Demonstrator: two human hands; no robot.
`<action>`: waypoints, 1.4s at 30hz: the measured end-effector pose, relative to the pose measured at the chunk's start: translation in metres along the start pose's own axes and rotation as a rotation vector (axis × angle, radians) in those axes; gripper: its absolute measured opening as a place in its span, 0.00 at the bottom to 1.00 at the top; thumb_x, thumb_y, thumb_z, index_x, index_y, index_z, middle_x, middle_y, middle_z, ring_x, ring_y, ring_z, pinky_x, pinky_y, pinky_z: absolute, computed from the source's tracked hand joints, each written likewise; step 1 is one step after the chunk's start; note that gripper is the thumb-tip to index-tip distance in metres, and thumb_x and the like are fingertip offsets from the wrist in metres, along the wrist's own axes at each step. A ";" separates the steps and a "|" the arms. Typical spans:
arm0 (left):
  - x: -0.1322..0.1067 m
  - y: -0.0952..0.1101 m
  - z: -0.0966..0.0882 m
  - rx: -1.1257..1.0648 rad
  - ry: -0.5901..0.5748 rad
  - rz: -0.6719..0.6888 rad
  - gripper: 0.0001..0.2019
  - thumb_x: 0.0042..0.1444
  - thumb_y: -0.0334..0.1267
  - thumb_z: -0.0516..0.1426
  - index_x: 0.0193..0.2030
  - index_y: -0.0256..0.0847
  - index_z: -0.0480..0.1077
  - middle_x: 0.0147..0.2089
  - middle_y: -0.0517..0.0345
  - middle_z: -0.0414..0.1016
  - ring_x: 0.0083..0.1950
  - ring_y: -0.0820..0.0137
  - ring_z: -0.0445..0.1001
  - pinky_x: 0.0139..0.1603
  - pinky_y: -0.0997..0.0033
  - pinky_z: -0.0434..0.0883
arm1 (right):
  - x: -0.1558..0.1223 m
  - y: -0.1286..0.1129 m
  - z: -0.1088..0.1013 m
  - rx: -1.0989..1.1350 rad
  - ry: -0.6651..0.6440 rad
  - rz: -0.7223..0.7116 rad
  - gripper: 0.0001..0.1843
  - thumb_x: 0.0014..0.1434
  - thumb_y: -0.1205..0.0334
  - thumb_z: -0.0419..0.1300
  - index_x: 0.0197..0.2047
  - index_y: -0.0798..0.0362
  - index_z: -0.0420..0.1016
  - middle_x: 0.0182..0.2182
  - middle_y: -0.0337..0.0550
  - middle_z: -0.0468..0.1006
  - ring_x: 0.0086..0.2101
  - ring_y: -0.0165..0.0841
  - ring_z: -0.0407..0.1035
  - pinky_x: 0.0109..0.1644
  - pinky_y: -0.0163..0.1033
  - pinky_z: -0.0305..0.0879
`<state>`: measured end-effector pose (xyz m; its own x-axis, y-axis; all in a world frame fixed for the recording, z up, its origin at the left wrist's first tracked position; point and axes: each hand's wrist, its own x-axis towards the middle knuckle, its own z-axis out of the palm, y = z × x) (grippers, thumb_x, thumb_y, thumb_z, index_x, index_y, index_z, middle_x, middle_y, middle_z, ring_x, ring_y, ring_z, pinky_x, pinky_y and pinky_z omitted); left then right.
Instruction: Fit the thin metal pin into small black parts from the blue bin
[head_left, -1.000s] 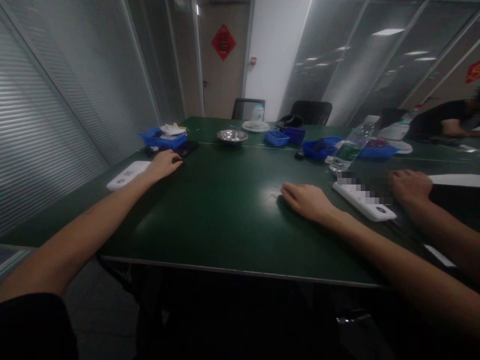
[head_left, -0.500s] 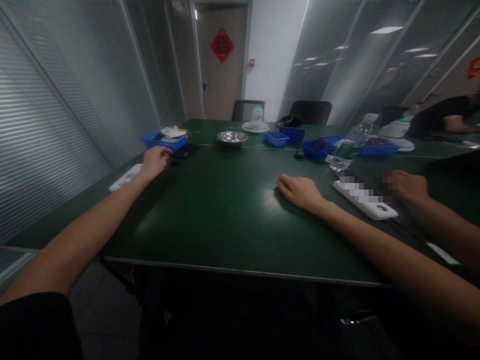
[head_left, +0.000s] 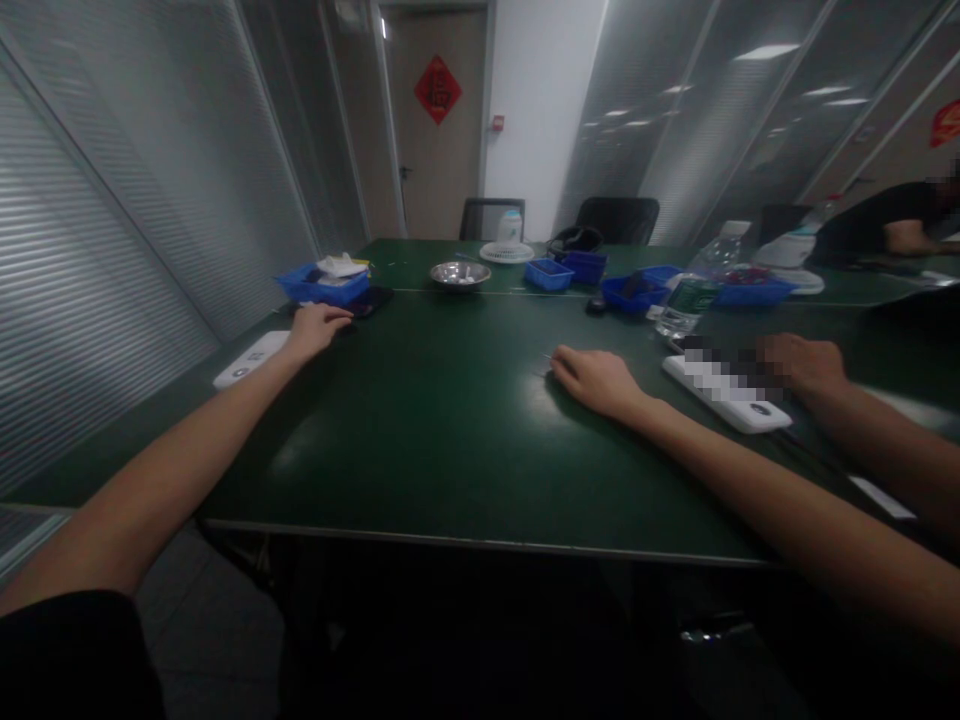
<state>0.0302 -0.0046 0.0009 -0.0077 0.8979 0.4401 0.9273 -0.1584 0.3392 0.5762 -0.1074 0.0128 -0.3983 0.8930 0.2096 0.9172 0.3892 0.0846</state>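
Note:
My left hand [head_left: 319, 330] rests low over the table at the left, fingers stretched out and apart from the thumb. A dark phone [head_left: 373, 302] lies just past its fingertips, and a blue basket [head_left: 319, 290] with white tissue stands behind it. Beneath the fingers is a small dark patch that I cannot make out. My right hand [head_left: 596, 380] lies on the table right of centre, its fingers pinched on a thin stick [head_left: 548, 357]; only the pale tip shows. Farther back, between the hands, a steel bowl [head_left: 460, 277] holds small white pieces.
White oblong devices lie by my left forearm [head_left: 251, 360] and at the right [head_left: 727, 395], where another person's hand [head_left: 806, 365] is close. A water bottle [head_left: 701, 285], several blue baskets [head_left: 549, 274] and a white plate [head_left: 507, 254] stand farther back. The table edge [head_left: 480, 543] runs in front.
My left hand has drawn slightly back from the basket, and its curled fingers have straightened. My right hand has stayed in place. The whole view has shifted a little.

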 end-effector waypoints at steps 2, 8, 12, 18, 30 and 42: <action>0.000 0.000 -0.001 0.023 -0.010 0.007 0.14 0.62 0.41 0.60 0.50 0.41 0.84 0.49 0.48 0.83 0.51 0.56 0.78 0.57 0.59 0.70 | 0.000 0.000 0.000 0.003 -0.006 -0.002 0.22 0.75 0.47 0.44 0.52 0.50 0.73 0.41 0.49 0.83 0.36 0.41 0.75 0.34 0.39 0.53; 0.001 -0.003 -0.002 0.033 -0.034 -0.034 0.16 0.64 0.41 0.58 0.51 0.41 0.83 0.49 0.48 0.83 0.51 0.56 0.78 0.55 0.60 0.69 | 0.001 0.001 0.000 0.025 -0.007 -0.008 0.22 0.75 0.47 0.44 0.53 0.50 0.73 0.41 0.49 0.83 0.36 0.40 0.75 0.35 0.39 0.53; 0.005 -0.010 0.005 0.083 -0.045 -0.010 0.17 0.64 0.43 0.58 0.51 0.39 0.83 0.47 0.46 0.82 0.49 0.55 0.78 0.54 0.60 0.70 | 0.000 0.002 0.001 0.030 -0.007 -0.013 0.21 0.74 0.47 0.45 0.52 0.50 0.73 0.40 0.49 0.82 0.36 0.40 0.74 0.34 0.38 0.53; 0.005 -0.014 0.007 0.144 -0.056 0.017 0.19 0.64 0.45 0.55 0.51 0.39 0.84 0.49 0.45 0.83 0.50 0.53 0.78 0.55 0.58 0.72 | 0.000 0.002 0.002 0.031 0.004 -0.013 0.21 0.74 0.48 0.45 0.52 0.49 0.73 0.40 0.48 0.83 0.35 0.39 0.74 0.35 0.38 0.54; -0.020 0.025 0.007 0.398 -0.138 0.267 0.25 0.64 0.33 0.49 0.64 0.36 0.76 0.58 0.39 0.80 0.57 0.49 0.77 0.56 0.55 0.72 | -0.004 -0.002 -0.003 0.108 0.012 0.014 0.22 0.75 0.47 0.44 0.51 0.48 0.74 0.45 0.47 0.83 0.39 0.38 0.75 0.37 0.37 0.58; -0.014 0.026 0.006 0.046 -0.062 0.137 0.14 0.62 0.39 0.58 0.49 0.42 0.84 0.54 0.48 0.83 0.56 0.53 0.79 0.62 0.56 0.71 | -0.006 -0.002 -0.004 0.138 0.017 0.006 0.21 0.74 0.49 0.46 0.57 0.49 0.74 0.50 0.49 0.83 0.43 0.41 0.76 0.40 0.39 0.63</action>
<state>0.0568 -0.0189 -0.0016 0.1422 0.8929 0.4272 0.9342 -0.2637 0.2402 0.5762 -0.1143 0.0157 -0.3919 0.8918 0.2262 0.9094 0.4127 -0.0514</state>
